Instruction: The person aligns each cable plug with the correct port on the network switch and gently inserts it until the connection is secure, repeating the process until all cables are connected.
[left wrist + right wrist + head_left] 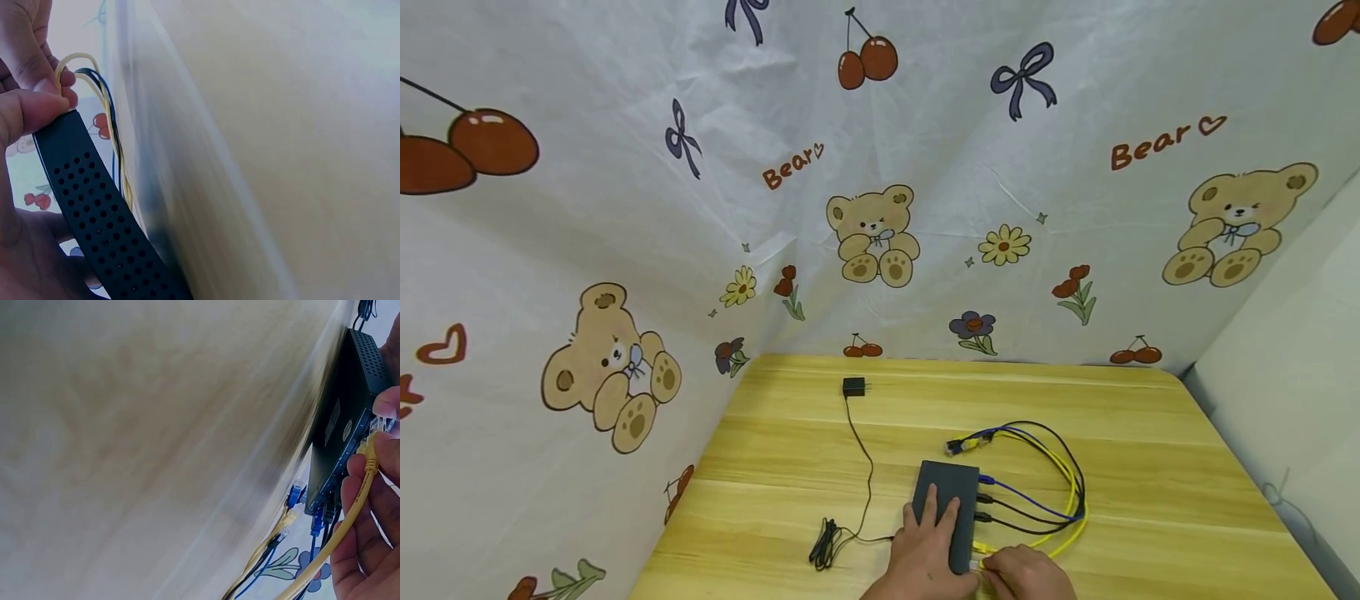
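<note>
A dark network switch point(952, 481) has perforated end walls, one near in the left wrist view. My left hand point(925, 550) holds it, fingers spread over the top and thumb at the near corner. The right wrist view shows its labelled underside point(340, 419), apart from the table. My right hand point(1028, 573) pinches a yellow Ethernet cable point(340, 534) by its clear plug point(377, 425) at the port side's near end. Whether the plug sits in a port I cannot tell. Blue point(987, 480), black point(983, 499) and yellow plugs are in other ports.
The cables loop right, their loose plugs point(953, 447) bunched behind the switch. A black power adapter point(853, 387) lies farther back; its tied cord point(824, 546) runs to the switch's left side. A bear-print cloth point(925, 125) hangs behind the wooden table point(1172, 500).
</note>
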A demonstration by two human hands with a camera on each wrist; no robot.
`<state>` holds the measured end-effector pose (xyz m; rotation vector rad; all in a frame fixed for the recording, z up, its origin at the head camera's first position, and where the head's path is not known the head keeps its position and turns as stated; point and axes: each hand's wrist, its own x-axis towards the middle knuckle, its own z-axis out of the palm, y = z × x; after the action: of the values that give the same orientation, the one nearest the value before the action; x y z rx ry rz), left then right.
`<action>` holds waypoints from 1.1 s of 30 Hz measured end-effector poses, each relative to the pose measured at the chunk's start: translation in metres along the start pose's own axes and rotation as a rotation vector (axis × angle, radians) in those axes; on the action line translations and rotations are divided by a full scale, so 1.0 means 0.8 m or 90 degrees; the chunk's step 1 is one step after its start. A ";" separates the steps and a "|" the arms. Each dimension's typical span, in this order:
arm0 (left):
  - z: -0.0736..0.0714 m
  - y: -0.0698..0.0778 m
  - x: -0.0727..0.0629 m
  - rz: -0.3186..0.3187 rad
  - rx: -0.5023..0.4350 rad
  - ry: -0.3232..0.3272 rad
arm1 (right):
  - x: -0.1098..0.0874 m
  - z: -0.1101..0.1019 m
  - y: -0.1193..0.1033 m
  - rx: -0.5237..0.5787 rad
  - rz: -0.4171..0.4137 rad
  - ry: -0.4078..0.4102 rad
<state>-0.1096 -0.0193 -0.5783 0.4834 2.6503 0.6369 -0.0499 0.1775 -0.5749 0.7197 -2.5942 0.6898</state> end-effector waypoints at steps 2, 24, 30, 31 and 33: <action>0.000 -0.002 0.000 0.003 -0.005 -0.004 | 0.001 -0.001 0.000 0.009 0.010 -0.029; -0.006 -0.004 0.002 0.066 0.036 0.002 | 0.006 -0.002 -0.003 0.074 0.057 -0.148; -0.007 -0.001 0.004 0.056 0.015 0.023 | 0.011 -0.002 -0.001 0.055 0.071 -0.145; -0.007 -0.001 0.004 0.051 0.008 0.024 | 0.012 -0.002 0.000 0.054 0.070 -0.150; -0.007 0.000 0.004 0.045 0.002 0.024 | 0.014 -0.003 0.001 0.059 0.075 -0.171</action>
<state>-0.1146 -0.0198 -0.5744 0.5747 2.6798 0.6691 -0.0588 0.1750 -0.5680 0.7374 -2.8836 0.8032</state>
